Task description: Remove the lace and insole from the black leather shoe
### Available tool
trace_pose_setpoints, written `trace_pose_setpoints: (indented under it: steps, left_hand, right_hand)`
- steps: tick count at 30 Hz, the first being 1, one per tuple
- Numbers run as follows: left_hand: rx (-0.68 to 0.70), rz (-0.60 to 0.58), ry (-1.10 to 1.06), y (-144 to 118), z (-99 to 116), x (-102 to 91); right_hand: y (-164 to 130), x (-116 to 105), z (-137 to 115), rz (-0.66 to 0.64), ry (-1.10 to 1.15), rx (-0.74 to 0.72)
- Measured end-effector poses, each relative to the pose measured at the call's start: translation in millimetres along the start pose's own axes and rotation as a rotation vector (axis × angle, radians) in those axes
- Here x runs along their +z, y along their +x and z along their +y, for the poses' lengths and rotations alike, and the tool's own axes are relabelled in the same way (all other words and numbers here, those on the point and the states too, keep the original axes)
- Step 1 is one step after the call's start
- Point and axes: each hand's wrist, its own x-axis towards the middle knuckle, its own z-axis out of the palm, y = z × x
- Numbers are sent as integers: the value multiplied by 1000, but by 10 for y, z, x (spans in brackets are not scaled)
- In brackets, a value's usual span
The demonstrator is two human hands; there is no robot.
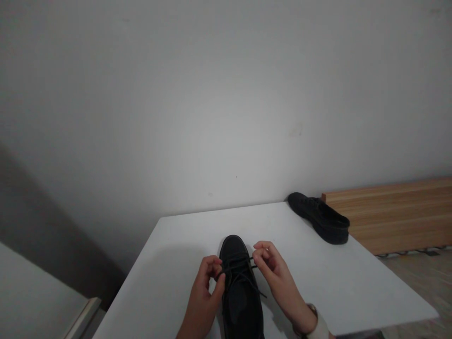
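A black lace-up shoe [243, 301] rests on the white table, its toe pointing away from me. Thin dark shoelaces [243, 268] cross over its front, and one loose end trails down to the right. My left hand [210, 282] is at the shoe's left side, thumb and fingers closed on a lace near the eyelets. On the right side, my right hand [268, 261] pinches a lace that runs out from the shoe. A band circles my right wrist.
A second black shoe [319, 216] sits at the table's back right edge. The white tabletop [169, 240] meets a pale wall [226, 117] behind. A wooden board [388, 212] stands to the right, above the floor.
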Motion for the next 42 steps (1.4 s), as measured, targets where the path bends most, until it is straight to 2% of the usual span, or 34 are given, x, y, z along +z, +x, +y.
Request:
trace_pose_setpoints:
  steps: [3,6,8,12,14,17,20,23,25,28,30,31,33,34,36,39,40,42]
  left_hand:
    - [45,43,-39,1,-38,-18]
    - [47,131,7,-5,-76,-19]
    - [86,202,92,-19,-90,-24]
    - [298,355,294,-48,-83,-79]
    - [340,423,317,-43,-68,-125]
    - [271,464,189,-19,-58,-185]
    - [114,445,-47,-24,-83,-202]
    - [-31,399,-258,-74,-123,-187]
    - [-63,374,-397,-112,-122,-189]
    - [-7,236,-578,-151,-38,-243]
    - [104,69,-599,-167,52,-300]
    - [168,-2,-590,-171,93,-326]
    - [255,-62,-571,-169,146,-358]
    - [270,-50,-573,-161,152,-361]
    - [255,58,-566,-131,120,-343]
    - [164,252,-397,-64,-6,-271]
    - [117,270,-310,-42,-56,-240]
    - [25,221,-162,-9,-152,-171]
  right_hand:
    - [-19,-17,-24,-82,122,44]
    - [-19,-16,10,-68,78,15]
    - [-8,-17,58,17,-25,-46]
    - [11,-70,141,235,-189,-166]
    - [17,-130,157,315,-226,-203]
    - [29,-241,158,413,-247,-228]
    - [32,-333,121,445,-229,-204]
    - [-8,-372,13,345,-197,-204]
    - [-69,-374,-92,179,-156,-236]
    - [-186,-371,-232,-129,-98,-275]
    - [-245,-371,-265,-225,-71,-291]
    - [-258,-370,-255,-216,-52,-302]
    - [-242,-362,-184,-98,-7,-314]
    - [-214,-354,-129,-22,2,-294]
    - [-131,-329,5,93,-32,-175]
    - [-6,-273,203,80,-119,17]
    - [21,-251,256,49,-130,47]
    - [46,-210,332,-4,-130,67]
